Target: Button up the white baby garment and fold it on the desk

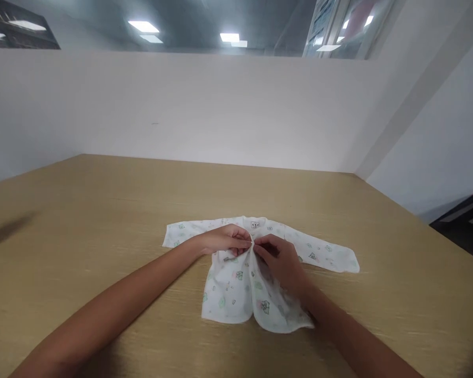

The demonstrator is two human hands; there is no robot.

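Observation:
A small white baby shirt (230,286) with green and dark printed figures lies spread on the table, its long sleeves stretched to both sides and its neck pointing away from me. Its two front panels meet at the chest and part toward the rounded lower hem. My left hand (230,239) pinches the left front edge just below the neck label. Facing it, my right hand (278,257) pinches the right front edge, fingertips almost touching those of the left. The cloth is lifted a little where they meet. Any fastener between the fingertips is too small to make out.
The wooden table (102,210) reaches back to a white wall (220,105) with windows above it. A dark object (465,226) stands beyond the table's right edge. A blurred dark shape (8,231) shows at the far left.

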